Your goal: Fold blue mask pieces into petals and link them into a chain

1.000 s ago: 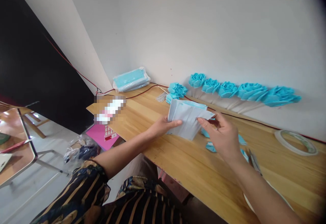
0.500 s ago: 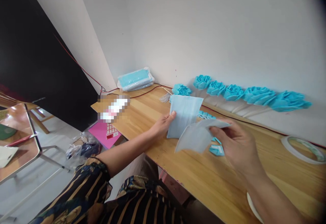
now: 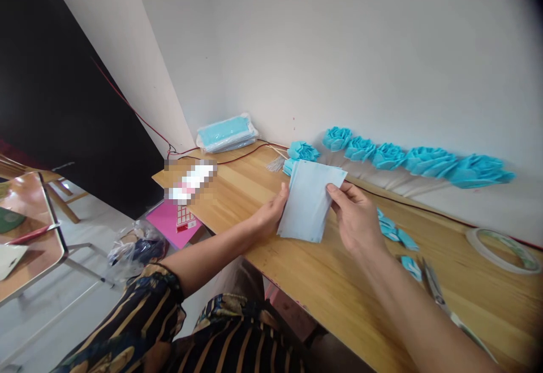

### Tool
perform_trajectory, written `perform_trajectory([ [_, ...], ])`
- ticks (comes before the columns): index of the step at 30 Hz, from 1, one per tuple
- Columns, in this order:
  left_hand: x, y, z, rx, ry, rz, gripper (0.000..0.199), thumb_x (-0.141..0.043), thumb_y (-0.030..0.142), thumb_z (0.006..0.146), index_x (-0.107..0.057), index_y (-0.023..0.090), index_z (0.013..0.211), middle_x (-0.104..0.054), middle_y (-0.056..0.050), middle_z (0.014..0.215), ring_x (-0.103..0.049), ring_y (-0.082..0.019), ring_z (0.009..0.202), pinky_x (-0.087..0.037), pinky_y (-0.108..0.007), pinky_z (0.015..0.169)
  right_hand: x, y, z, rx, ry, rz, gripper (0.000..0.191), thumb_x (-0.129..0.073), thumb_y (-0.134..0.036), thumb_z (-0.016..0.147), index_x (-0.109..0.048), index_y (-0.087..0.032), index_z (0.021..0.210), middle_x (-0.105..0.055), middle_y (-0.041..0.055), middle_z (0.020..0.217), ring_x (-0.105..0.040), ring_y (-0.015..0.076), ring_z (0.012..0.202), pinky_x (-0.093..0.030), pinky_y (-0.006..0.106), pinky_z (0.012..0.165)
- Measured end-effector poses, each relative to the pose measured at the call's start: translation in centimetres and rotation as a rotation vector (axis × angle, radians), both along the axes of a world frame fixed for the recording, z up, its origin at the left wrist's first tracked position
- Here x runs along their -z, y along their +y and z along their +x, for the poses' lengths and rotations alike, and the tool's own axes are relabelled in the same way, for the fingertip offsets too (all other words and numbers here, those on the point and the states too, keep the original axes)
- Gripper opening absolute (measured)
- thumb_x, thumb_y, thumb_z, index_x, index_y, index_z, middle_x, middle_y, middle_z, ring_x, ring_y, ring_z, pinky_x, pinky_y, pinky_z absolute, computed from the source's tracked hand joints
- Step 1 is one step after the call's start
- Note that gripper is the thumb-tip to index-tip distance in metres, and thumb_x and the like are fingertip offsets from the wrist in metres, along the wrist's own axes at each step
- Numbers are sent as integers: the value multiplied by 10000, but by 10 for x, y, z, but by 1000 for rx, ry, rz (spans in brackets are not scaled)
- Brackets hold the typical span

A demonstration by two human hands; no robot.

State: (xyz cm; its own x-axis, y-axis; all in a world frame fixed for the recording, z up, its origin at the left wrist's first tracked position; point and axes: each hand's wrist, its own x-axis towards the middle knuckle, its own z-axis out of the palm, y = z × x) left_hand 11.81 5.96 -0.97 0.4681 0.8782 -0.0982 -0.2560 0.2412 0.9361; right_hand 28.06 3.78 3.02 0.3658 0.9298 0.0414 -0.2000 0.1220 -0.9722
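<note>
A thin stack of pale blue fabric sheets (image 3: 309, 203), like flattened face-mask material, is held up over the wooden table (image 3: 237, 192). My left hand (image 3: 271, 213) grips its left edge, the thumb in front and the other fingers hidden behind. My right hand (image 3: 355, 211) pinches the upper right edge between thumb and fingers. The sheets' edges are slightly out of line at the top right. Small folded blue pieces (image 3: 392, 228) lie to the right of my right hand. Scissors (image 3: 436, 289) rest beside my right forearm, which partly covers them.
Several blue fabric flowers (image 3: 430, 161) on pale stems lean along the wall. Packaged blue masks (image 3: 227, 133) lie at the back left. A roll of tape (image 3: 503, 250) sits at the right. A cable (image 3: 416, 202) runs along the table's back.
My right hand has moved left and brought its sheet flat against the sheets in my left hand. The scissors and more folded blue pieces have come into view.
</note>
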Motion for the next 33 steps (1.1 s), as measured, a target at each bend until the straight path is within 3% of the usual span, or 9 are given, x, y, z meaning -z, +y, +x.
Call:
perform_trajectory([
  [3,-4,2,-1,57,-45,118,801,-615,784,699,-638,166,1209,-684,-106,1200,-614,-272,1136,-505,-325,902,-3,-3,-5,21,7,42,262,-822,-390,659,-681,-233,814,-712,9,858,-647,183,821,-528,367,820],
  [5,-7,4,-1,80,-38,197,742,-754,681,639,-655,146,1144,-697,-107,1137,-632,-267,1062,-502,-334,887,-8,-8,-8,18,-25,92,238,-796,-380,702,-665,-238,841,-707,10,866,-657,190,843,-530,373,828],
  [8,-16,4,-3,9,10,285,587,-750,620,689,-675,129,1002,-706,-82,987,-636,-215,917,-497,-317,824,-20,-16,-8,-2,-95,201,255,-776,-343,738,-636,-273,939,-711,10,951,-667,209,954,-522,395,896],
  [11,-21,2,-6,-22,26,350,509,-737,573,730,-678,139,987,-698,-65,973,-624,-194,905,-489,-301,823,-26,-24,-2,-48,-146,246,476,-763,-321,759,-563,-370,1188,-707,-4,1014,-655,220,1036,-511,425,949],
  [15,-12,3,-8,69,105,286,555,-780,545,685,-680,130,1041,-708,-76,998,-640,-218,932,-503,-323,846,-17,-28,6,-122,-194,137,616,-748,-364,755,-497,-374,1317,-705,12,1065,-644,242,1078,-514,443,948],
  [20,3,6,-6,107,237,275,488,-806,477,672,-701,109,976,-727,-89,984,-659,-222,921,-508,-344,877,-1,-28,8,-214,-177,105,477,-753,-324,736,-576,-294,1177,-679,24,1214,-604,236,1174,-471,426,1010],
  [25,4,8,-1,99,212,250,517,-807,478,669,-698,103,1008,-732,-107,1019,-668,-241,941,-510,-367,897,6,-30,2,-231,-197,72,394,-710,-288,752,-579,-275,1123,-681,38,1186,-611,241,1135,-466,423,999],
  [29,3,6,2,89,255,257,523,-829,462,643,-705,109,1008,-734,-104,1006,-668,-257,955,-518,-356,867,12,-29,-7,-212,-133,93,518,-654,-224,744,-518,-283,1240,-611,40,1326,-549,227,1246,-427,387,1052],
  [33,5,4,3,59,261,264,503,-810,474,666,-706,115,1003,-738,-92,979,-666,-246,922,-522,-345,831,13,-29,-12,-232,-125,102,592,-614,-213,756,-485,-287,1329,-615,47,1326,-553,235,1245,-435,400,1048],
])
